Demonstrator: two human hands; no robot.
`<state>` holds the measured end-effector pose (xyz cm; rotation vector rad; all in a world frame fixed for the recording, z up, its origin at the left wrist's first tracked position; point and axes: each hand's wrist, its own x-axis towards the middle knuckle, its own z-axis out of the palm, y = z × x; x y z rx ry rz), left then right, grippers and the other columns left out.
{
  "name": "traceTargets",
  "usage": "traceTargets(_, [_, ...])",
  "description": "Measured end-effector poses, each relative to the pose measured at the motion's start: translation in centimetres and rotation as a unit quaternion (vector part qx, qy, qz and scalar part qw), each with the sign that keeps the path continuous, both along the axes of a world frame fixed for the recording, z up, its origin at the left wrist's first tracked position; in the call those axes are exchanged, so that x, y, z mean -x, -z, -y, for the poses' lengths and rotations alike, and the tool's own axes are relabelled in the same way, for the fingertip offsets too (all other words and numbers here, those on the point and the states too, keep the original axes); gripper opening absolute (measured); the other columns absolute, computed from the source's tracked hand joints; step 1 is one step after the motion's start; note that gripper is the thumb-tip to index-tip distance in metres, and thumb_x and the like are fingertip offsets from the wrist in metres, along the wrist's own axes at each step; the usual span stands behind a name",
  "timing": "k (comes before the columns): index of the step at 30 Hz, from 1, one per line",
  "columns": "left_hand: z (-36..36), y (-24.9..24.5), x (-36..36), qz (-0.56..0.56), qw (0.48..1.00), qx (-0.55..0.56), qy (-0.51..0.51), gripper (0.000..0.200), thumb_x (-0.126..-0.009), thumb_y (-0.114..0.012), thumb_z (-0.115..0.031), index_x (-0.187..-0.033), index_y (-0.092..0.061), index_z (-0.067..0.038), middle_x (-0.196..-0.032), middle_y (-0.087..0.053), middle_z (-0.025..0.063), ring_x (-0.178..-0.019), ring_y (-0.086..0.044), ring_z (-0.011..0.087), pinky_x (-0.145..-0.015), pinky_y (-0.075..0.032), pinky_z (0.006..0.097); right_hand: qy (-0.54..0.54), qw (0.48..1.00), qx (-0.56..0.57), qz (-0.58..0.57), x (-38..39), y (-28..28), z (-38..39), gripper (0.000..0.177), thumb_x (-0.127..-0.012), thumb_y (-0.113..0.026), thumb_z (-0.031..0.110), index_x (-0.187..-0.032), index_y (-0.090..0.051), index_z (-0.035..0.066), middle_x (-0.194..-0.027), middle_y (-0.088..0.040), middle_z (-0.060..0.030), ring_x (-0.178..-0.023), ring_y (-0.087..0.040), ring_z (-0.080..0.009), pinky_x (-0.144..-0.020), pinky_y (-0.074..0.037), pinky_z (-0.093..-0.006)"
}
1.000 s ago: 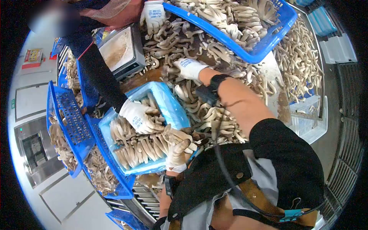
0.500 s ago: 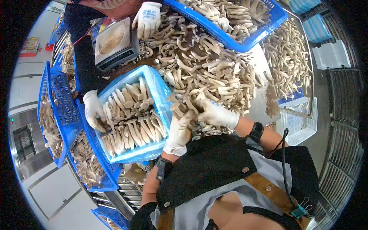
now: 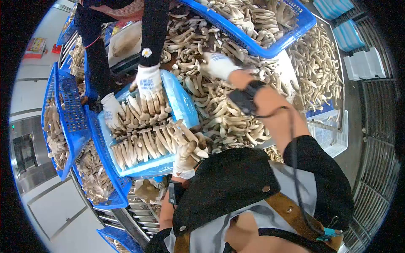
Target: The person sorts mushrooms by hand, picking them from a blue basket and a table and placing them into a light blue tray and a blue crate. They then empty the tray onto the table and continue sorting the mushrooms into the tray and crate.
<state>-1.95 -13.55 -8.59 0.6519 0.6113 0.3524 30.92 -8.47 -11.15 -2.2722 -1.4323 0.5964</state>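
Note:
Mushrooms (image 3: 188, 137) are held in my gloved left hand (image 3: 185, 157), whose fingers wrap round them at the right front edge of the blue-lined box (image 3: 143, 169). Inside that box lie two rows of long pale mushrooms (image 3: 145, 145). My gloved right hand (image 3: 219, 66) reaches over the far part of the loose mushroom pile (image 3: 230, 114); motion smears it, and its fingertips are unclear against the mushrooms. A co-worker's two gloved hands (image 3: 147, 86) are in the box, on the back row of mushrooms.
Behind the box stands a scale (image 3: 125, 42), partly covered by the co-worker's sleeve. A blue basket (image 3: 270, 52) of mushrooms is at the back. More blue baskets (image 3: 71, 114) stand at the left. Mushrooms (image 3: 318, 63) cover a tray at the right, beside a clear crate (image 3: 333, 141).
My right hand has moved away from my left, up over the pile. My left hand has shifted slightly left and down with mushrooms. The co-worker's hand has come from the scale into the box.

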Motion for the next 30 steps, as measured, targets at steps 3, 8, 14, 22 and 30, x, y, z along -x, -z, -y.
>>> traceTargets(3, [0.1,-1.0,0.1,-0.022,0.998,0.052,-0.036,0.064,-0.079,-0.078,-0.03,-0.128,-0.047,-0.005,-0.1,-0.06,0.0122,-0.085,-0.062,0.0273,-0.072,-0.056,0.0385,-0.108,0.984,0.113,0.089,0.4,7.0,-3.8,0.042,-0.088,-0.051,0.031,-0.112,-0.064,-0.001,-0.106,-0.066,-0.0258,-0.097,-0.065,-0.0396,-0.084,-0.052,-0.0443])
traceTargets(8, [0.0,-0.8,-0.5,0.007,0.993,0.056,-0.104,0.066,-0.083,-0.073,-0.032,-0.136,-0.042,-0.008,-0.11,-0.061,0.0104,-0.098,-0.062,0.0252,-0.086,-0.053,0.0391,0.036,0.966,-0.152,-0.207,-0.8,3.0,0.2,0.048,-0.082,-0.062,0.019,-0.123,-0.057,-0.005,-0.1,-0.069,-0.0231,-0.084,-0.068,-0.0312,-0.076,-0.052,-0.0414])
traceTargets(14, [-0.4,-0.3,-3.6,-0.032,0.964,0.224,-0.139,0.053,-0.084,-0.072,-0.035,-0.128,-0.051,-0.014,-0.089,-0.064,0.0088,-0.072,-0.063,0.0135,-0.056,-0.05,0.0196,-0.164,0.915,-0.25,-0.273,6.5,-7.5,10.5,0.034,-0.069,-0.069,0.001,-0.103,-0.063,0.005,-0.133,-0.053,-0.019,-0.131,-0.044,-0.0338,-0.11,-0.035,-0.0425])
traceTargets(22, [-0.1,-0.5,-1.7,0.128,0.977,0.17,-0.019,0.061,-0.082,-0.072,-0.029,-0.136,-0.046,-0.024,-0.109,-0.064,0.0042,-0.085,-0.066,0.0224,-0.078,-0.054,0.0411,0.014,0.928,-0.142,-0.344,5.3,-7.4,7.6,0.03,-0.088,-0.055,0.016,-0.111,-0.061,-0.003,-0.097,-0.066,-0.0158,-0.093,-0.064,-0.0175,-0.083,-0.051,-0.0322])
traceTargets(30, [0.6,1.2,1.8,0.203,0.906,0.368,0.056,0.053,-0.081,-0.069,-0.02,-0.128,-0.048,-0.008,-0.107,-0.066,0.009,-0.093,-0.066,0.0216,-0.084,-0.052,0.0294,-0.119,0.986,0.096,-0.064,5.3,3.3,-3.4,0.056,-0.083,-0.065,0.032,-0.12,-0.051,-0.007,-0.091,-0.067,-0.0261,-0.092,-0.066,-0.036,-0.086,-0.05,-0.0416])
